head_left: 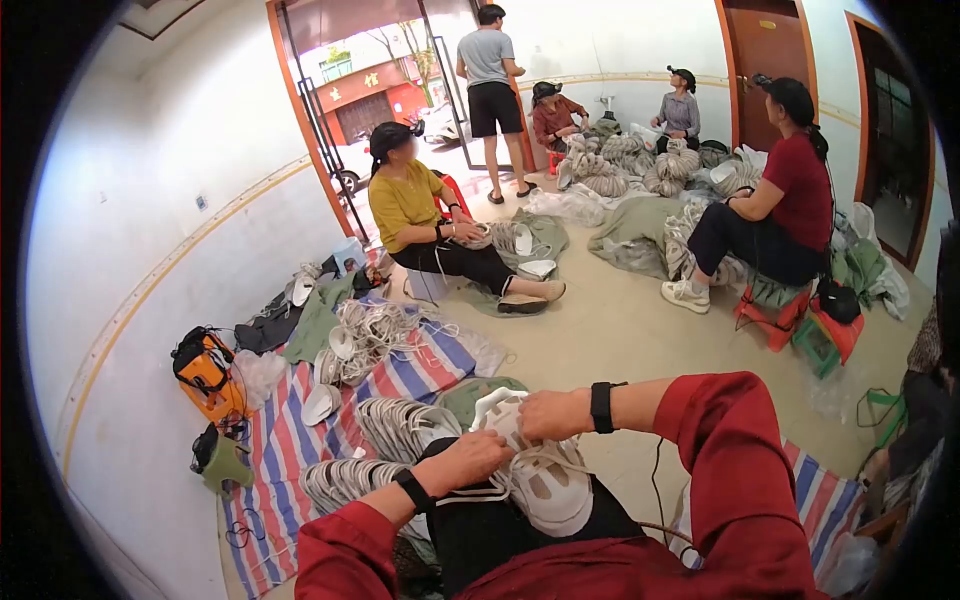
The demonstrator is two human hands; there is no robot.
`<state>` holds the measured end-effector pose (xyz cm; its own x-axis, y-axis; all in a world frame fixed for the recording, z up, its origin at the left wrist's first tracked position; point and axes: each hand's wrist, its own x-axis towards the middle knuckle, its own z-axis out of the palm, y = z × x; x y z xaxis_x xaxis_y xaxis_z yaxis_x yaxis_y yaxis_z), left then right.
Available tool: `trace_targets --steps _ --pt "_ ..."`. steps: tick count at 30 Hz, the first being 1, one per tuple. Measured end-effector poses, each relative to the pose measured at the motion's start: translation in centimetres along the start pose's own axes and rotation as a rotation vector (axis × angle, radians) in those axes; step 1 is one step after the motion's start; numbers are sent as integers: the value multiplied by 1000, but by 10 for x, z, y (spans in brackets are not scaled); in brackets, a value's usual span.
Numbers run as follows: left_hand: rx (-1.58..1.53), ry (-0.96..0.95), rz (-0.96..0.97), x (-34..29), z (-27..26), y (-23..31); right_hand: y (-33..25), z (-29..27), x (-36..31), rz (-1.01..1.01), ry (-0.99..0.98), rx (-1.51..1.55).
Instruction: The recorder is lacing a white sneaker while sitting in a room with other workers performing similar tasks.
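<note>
In the head view, we look down at a pale shoe upper (pixel 555 500) lying across our black-clad lap, its laces (pixel 560 455) loose on top. Our right hand (pixel 550 415) grasps its far end, while the curled fingers of our left hand (pixel 472 458) touch its left edge, though we cannot tell whether they pinch fabric or lace. Beside us, stacked shoe uppers (pixel 395 425) line a striped sheet (pixel 283 470)
</note>
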<state>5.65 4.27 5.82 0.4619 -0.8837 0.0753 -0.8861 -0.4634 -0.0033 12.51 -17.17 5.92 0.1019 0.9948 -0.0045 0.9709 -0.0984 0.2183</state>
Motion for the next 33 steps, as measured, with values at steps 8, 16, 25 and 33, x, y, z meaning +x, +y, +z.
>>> trace_targets --steps 8,16,25,33 --pt "29 -77 -13 1 7 -3 2 -4 -1 -77 -10 -17" --pt "-47 -129 -71 6 -1 -4 10 -2 4 -45 -58 114" --pt "-140 -142 -141 5 6 -10 9 -20 6 12 -158 145" --pt "-151 -65 -130 2 10 -10 15 1 8 -80 -60 139"
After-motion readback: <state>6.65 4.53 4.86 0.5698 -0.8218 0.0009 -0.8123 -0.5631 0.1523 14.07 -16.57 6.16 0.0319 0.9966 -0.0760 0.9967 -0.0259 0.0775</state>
